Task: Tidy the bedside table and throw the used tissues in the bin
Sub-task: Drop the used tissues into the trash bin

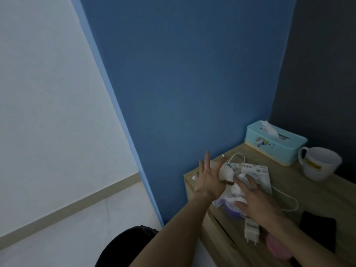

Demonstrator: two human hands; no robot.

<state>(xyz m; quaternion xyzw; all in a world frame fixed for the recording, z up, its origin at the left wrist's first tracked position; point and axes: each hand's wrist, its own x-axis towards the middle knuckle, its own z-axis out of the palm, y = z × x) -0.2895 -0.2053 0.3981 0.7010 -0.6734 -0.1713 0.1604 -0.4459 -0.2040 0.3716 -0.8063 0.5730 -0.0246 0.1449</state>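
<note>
Head view, the only one I have: the wooden tabletop (289, 182) sits in the lower right against a blue wall. My left hand (209, 180) is spread wide, fingers fanned, with a crumpled white tissue (284, 173) pinned against the palm by the thumb rather than gripped. My right hand (258, 201) lies flat and open, fingers pressing on a heap of used tissues (234, 191) near the front left corner, partly over a printed paper packet (256, 173). A purple round object (232, 210) shows beneath the heap. A white charger (251, 231) with its cable (289, 199) lies just beside; a teal tissue box (275, 143) and white mug (318, 163) stand at the back. A dark rounded shape (123, 245) on the floor may be the bin; I cannot confirm.

Assessment: tissues are light, soft and compressible, likely to shed loose pieces. I would bunch the heap from above and close the fingers around it, keeping clear of the cable.
</note>
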